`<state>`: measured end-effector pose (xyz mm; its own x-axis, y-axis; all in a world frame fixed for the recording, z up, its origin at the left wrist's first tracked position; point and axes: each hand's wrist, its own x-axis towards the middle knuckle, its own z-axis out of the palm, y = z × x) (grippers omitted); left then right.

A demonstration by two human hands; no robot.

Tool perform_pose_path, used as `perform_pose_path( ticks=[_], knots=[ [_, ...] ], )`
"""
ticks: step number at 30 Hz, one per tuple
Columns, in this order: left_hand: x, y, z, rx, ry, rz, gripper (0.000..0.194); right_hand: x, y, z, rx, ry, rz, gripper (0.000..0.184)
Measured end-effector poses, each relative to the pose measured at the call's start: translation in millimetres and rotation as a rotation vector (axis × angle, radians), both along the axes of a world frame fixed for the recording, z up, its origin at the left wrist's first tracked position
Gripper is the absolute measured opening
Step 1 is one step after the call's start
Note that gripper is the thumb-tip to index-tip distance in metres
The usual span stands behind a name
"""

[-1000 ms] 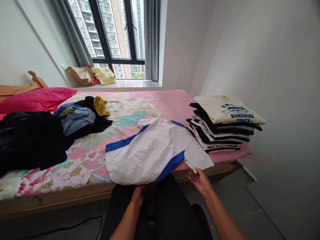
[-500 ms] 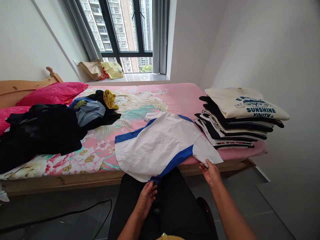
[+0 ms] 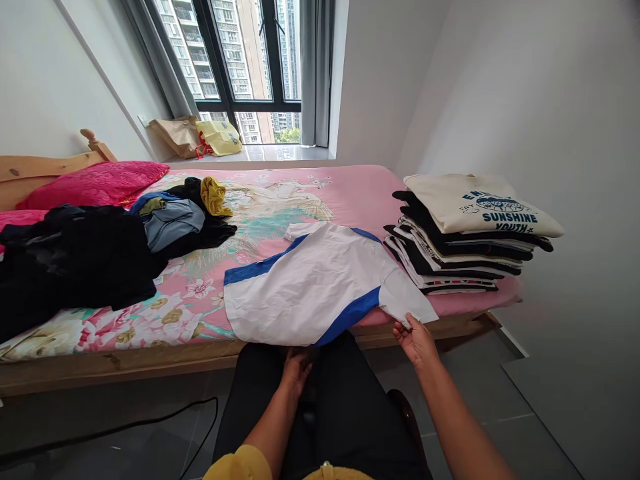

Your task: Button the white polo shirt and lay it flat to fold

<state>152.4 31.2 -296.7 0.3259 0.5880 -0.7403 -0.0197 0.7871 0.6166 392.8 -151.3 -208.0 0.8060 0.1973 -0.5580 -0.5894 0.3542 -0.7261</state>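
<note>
A white T-shirt (image 3: pixel 310 287) with blue side panels lies spread over the front edge of the bed, its lower hem towards me. My left hand (image 3: pixel 297 370) reaches beneath that hem, above my lap. The shirt covers its fingertips, so whether they grip the cloth is hidden. At the sleeve on the right, my right hand (image 3: pixel 416 339) pinches the white edge between thumb and fingers.
Folded clothes (image 3: pixel 460 247) form a tall stack on the bed's right end, a cream printed top (image 3: pixel 485 207) uppermost. Loose dark clothes (image 3: pixel 85 260) are heaped at left, near pink pillows (image 3: pixel 100 183). A black cable (image 3: pixel 125 427) runs across the floor.
My left hand has moved forward and under the hem, turning the blue edge that hung over my lap underneath. The right hand stays at the sleeve. The view has shifted slightly.
</note>
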Motion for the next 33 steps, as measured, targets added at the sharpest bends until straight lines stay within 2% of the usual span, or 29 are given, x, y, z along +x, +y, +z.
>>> perform_pose_path(
  ticks=[3, 5, 10, 14, 17, 22, 26, 29, 33],
  knots=[
    [0, 5, 0.7, -0.009, -0.016, -0.034, 0.026, -2, 1, -0.2, 0.003, 0.019, 0.018, 0.015],
    [0, 3, 1.5, -0.028, -0.020, -0.082, 0.020, -5, 4, -0.8, 0.010, 0.036, 0.045, 0.018],
    [-3, -10, 9.9, -0.027, -0.027, -0.211, 0.030, -15, 12, -4.3, 0.018, 0.093, 0.151, 0.021],
    [-17, -24, 20.5, 0.034, -0.015, -0.252, 0.040, -15, 13, -6.7, 0.022, 0.069, 0.108, 0.020],
    [-38, -41, 24.0, 0.128, -0.066, -0.286, 0.036, -9, 10, -7.1, 0.019, 0.040, 0.074, 0.017],
    [-76, -63, 27.3, 0.300, -0.050, -0.232, 0.037, -2, 9, -6.2, -0.003, 0.024, 0.060, 0.015],
    [-84, -62, 44.4, 0.362, -0.025, -0.214, 0.038, 1, 8, 1.2, 0.003, -0.005, 0.068, 0.014],
    [-82, -63, 61.2, 0.354, -0.014, -0.167, 0.040, 4, 5, 11.9, 0.027, -0.054, 0.067, 0.015],
    [-82, -69, 76.0, 0.250, -0.062, -0.131, 0.041, 9, -3, 26.8, 0.050, -0.106, 0.056, 0.018]
  ],
)
